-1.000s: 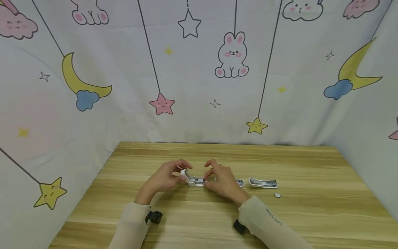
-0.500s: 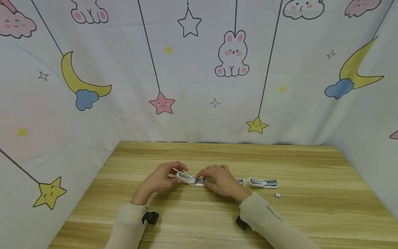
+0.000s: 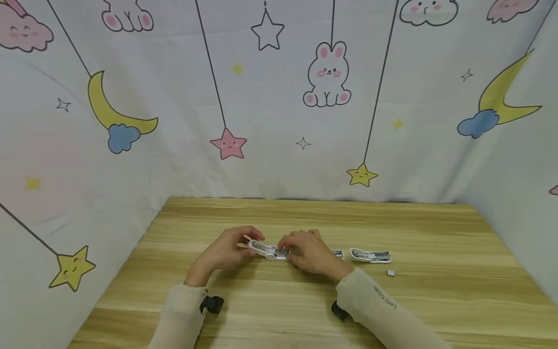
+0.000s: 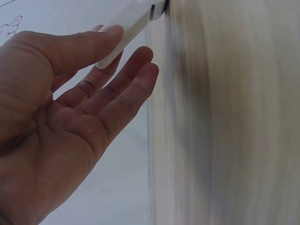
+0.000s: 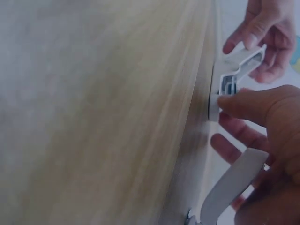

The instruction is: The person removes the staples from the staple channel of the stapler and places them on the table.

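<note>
A small white stapler (image 3: 261,248) lies unfolded in the head view, its metal inside facing up. My left hand (image 3: 224,249) pinches the raised cover, with thumb and fingertips on the white cover (image 4: 129,28) in the left wrist view. At the base end, my right hand (image 3: 313,256) grips the stapler, its thumb against the white side in the right wrist view; the index fingertip reaches over the metal channel. Behind the right hand, a second white stapler (image 3: 338,254) is mostly hidden. It shows as a pale curved piece (image 5: 236,180) in the right wrist view.
To the right, a third open stapler (image 3: 370,256) lies on the wooden table (image 3: 279,310). Just in front of it is a small grey block (image 3: 390,273), seemingly a strip of staples. A patterned white curtain (image 3: 274,111) closes off the back and sides.
The stapler's cover has swung down and outward to the left with my left hand. My right index finger has come down from a raised position onto the stapler. Little differs over the last half second.
</note>
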The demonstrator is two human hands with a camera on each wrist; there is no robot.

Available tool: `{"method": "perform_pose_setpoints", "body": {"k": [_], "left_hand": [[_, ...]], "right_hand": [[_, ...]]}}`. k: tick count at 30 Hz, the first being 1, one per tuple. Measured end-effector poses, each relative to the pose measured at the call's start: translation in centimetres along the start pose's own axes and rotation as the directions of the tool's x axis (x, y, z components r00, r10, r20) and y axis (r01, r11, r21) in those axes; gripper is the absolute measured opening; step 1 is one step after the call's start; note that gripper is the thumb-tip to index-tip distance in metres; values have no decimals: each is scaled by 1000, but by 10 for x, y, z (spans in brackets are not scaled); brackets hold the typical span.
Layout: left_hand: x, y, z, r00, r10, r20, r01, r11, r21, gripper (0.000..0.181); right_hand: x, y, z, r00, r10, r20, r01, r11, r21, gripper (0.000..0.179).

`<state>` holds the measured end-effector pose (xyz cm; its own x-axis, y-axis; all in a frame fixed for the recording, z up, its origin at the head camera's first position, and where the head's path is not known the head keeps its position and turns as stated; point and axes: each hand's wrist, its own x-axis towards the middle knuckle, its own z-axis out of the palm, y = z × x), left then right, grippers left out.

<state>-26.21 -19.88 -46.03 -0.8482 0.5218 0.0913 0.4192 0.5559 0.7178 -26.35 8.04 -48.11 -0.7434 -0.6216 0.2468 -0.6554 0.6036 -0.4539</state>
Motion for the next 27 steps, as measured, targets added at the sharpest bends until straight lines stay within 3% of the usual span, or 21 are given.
{"method": "perform_pose_setpoints", "body": {"k": [8,14,20,27], "left_hand": [[0,1,-1,1000,4,2,-4,1000,-19,30],[0,1,-1,1000,-2,7,2,1000,-28,30],[0,2,-1,1000,-10,8,10,999,-31,29],[-1,1,-1,1000,-22,9,23,998,-63,28]], "right_hand": [[-1,1,4,998,9,-69,-7,999,35,19],[0,-2,5,986,-47,-160,54,998,41,13],[-1,-4,6,976,-24,-215,47,994,99,11],[-12,-18,2,982,21,-187,15,982,188,23]]}}
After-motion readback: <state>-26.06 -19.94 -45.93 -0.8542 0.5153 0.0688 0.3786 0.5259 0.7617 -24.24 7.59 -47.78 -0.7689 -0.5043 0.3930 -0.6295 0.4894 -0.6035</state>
